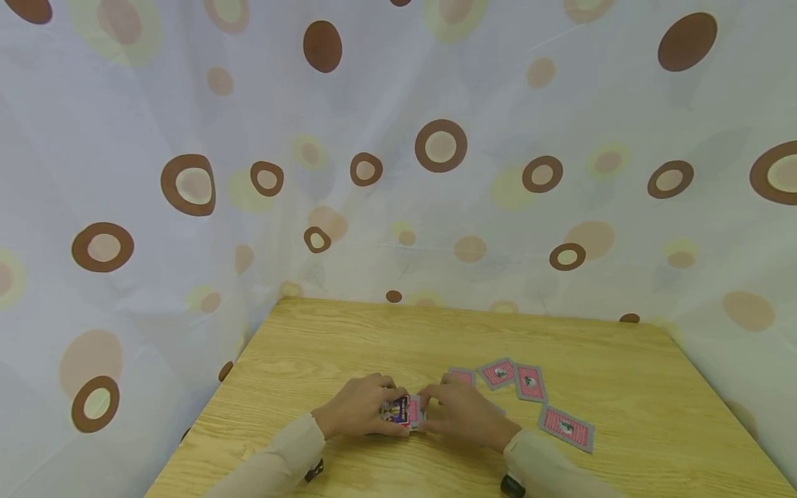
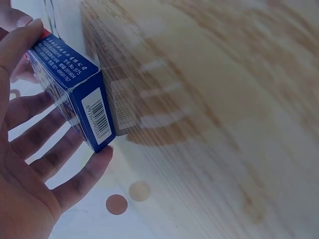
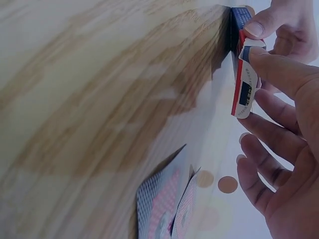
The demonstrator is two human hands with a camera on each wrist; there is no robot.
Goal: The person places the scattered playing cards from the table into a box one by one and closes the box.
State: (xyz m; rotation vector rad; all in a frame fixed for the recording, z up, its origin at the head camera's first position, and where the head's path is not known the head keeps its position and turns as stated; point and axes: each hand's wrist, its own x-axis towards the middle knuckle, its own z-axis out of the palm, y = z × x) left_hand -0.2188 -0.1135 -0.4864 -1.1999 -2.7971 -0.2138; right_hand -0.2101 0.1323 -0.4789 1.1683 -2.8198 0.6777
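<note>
Low over the wooden table, my left hand (image 1: 361,407) grips a blue playing-card box (image 1: 396,409) between thumb and fingers. In the left wrist view the box's blue side (image 2: 67,62) and barcode end (image 2: 95,117) face the camera. My right hand (image 1: 467,413) is at the opposite end, thumb and fingers pinching a white end flap (image 3: 245,92) with a red edge. Between the hands, a pink-patterned card back (image 1: 415,408) shows at the box's open end. The right hand's other fingers are spread loosely below the flap.
Several pink-backed cards with grey borders lie on the wooden table (image 1: 349,332), among them one card (image 1: 566,428) at right and another card (image 1: 529,382) farther back. A dotted curtain (image 1: 386,90) hangs behind the table and along its sides.
</note>
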